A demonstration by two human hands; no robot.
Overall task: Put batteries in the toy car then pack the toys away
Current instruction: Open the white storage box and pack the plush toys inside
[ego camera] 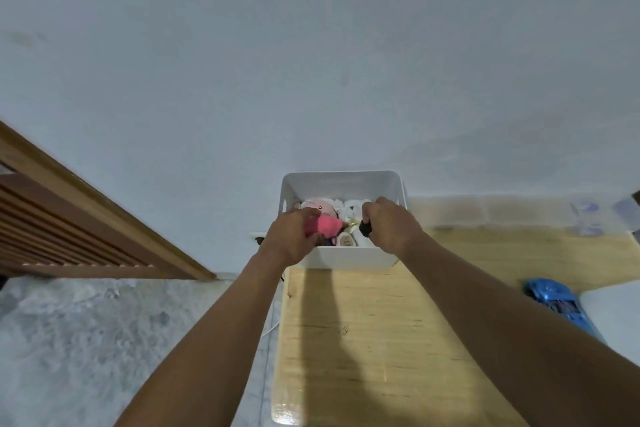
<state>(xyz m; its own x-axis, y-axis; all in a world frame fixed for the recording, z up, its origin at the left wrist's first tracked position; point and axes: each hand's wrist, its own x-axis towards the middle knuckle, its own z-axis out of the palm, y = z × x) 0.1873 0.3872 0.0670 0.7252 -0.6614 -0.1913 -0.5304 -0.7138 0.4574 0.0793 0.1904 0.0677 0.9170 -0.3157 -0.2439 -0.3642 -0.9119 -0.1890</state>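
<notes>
At the centre of the frame, both arms reach along the wooden table [363, 340] into the white bin [341, 180], which stands at the table's far end against the wall. The left hand [287, 237] has its fingers curled round a pink plush toy [325, 225], held over the bin's near left corner. The right hand [389, 224] grips a small black object [365, 228] over the bin's right half (its identity cannot be determined from this view). Pale soft toys [346, 207] already lie inside. The step in hand appears to be packing: two items are held over the contents, ready for release. The blue toy car [554, 302] lies at the right edge of the frame, on the table and well apart from the bin; whether its batteries are fitted cannot be told. The next move calls for both hands to release their items inside the walls, withdraw clear of the rim, then reach right for the car.
</notes>
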